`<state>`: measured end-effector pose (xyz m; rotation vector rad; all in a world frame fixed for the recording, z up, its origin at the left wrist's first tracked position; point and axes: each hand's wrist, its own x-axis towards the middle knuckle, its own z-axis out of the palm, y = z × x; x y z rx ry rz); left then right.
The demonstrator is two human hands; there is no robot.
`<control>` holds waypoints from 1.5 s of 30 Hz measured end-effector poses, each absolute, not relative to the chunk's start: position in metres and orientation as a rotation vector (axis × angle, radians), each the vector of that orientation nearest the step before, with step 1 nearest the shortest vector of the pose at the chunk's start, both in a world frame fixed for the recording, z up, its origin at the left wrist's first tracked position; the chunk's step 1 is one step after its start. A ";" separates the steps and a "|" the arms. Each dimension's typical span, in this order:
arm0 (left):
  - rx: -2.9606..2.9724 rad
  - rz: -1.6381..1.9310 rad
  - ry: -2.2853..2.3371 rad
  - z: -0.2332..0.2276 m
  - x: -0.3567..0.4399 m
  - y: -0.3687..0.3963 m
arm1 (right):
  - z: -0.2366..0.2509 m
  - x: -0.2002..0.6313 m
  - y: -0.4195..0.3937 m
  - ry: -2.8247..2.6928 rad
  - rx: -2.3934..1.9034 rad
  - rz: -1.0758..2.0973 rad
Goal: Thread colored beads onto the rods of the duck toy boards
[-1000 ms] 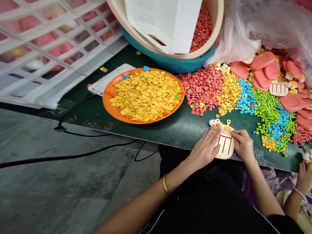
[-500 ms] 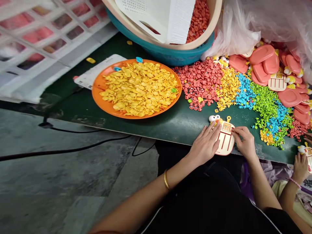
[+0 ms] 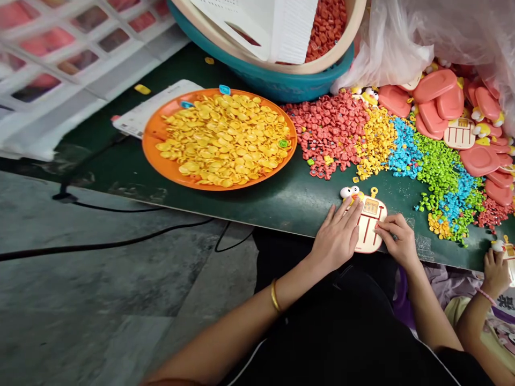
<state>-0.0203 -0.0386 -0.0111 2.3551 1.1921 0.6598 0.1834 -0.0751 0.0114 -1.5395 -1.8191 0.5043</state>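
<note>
A cream toy board [image 3: 370, 228] with red slots, a small yellow screen and a duck head lies at the near edge of the dark green table [image 3: 281, 203]. My left hand [image 3: 338, 236] rests flat on its left side, fingers apart. My right hand [image 3: 396, 238] pinches at its right edge near the middle; a tiny piece may be between the fingers, but I cannot make it out. Heaps of small red [image 3: 328, 126], yellow [image 3: 376, 142], blue [image 3: 404, 153] and green [image 3: 440, 171] plastic pieces lie just beyond the board.
An orange plate [image 3: 161, 158] of yellow discs sits to the left. Behind it stands a teal and cream basin [image 3: 281, 86] with red pieces and a white basket. Salmon-pink toy backs [image 3: 436, 102] pile at the right. Another person's hand [image 3: 494, 268] holds a toy at the far right. Cables run below.
My right hand has slid down the board's right edge toward me. The left hand stays flat on the board. The view has shifted a little, so everything sits slightly higher and to the left.
</note>
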 end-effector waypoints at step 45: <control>2.440 0.554 1.081 -0.005 -0.027 -0.029 | 0.016 0.201 -0.029 -2.228 -1.291 0.593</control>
